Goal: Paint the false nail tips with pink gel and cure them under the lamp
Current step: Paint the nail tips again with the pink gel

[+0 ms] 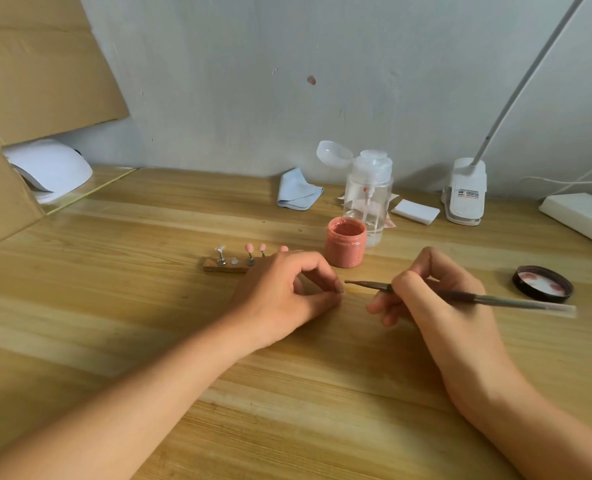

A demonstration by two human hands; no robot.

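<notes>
Centrally, jar [345,242]: open, pink-stained, with pink gel inside, standing on the table [149,306].
Lid [542,284]: black, off the jar and well to its right, inner face up, white liner smeared pink.
Bottle [369,199]: clear pump type, just behind the jar, flip cap thrown back; it holds clear liquid, level hard to read.
Tips [249,247]: three pink ones on small metal stands along a wooden strip [225,265] just left of the jar; one clear tip at the strip's left end.
Left hand [287,289]: lies in front of the strip, thumb and forefinger pinched on a tiny piece [340,291], too small to identify. This hand hides the strip's right end and most of the third pink tip.
Right hand [436,296]: fingers curled round a brush [478,298], pen-fashion; bristle end points left, just short of the left fingertips; the handle's far end is blurred.
Lamp [50,168]: white, at the far left rear, partly hidden behind cardboard [28,81].
Cloth [298,190]: pale blue, crumpled, left of the bottle.
Pads [415,210]: white, flat, right of the bottle.
Clip light [465,192]: white base near the wall, its stem cut off at the top edge.
Power strip [581,216]: white, cut off at the right edge.
</notes>
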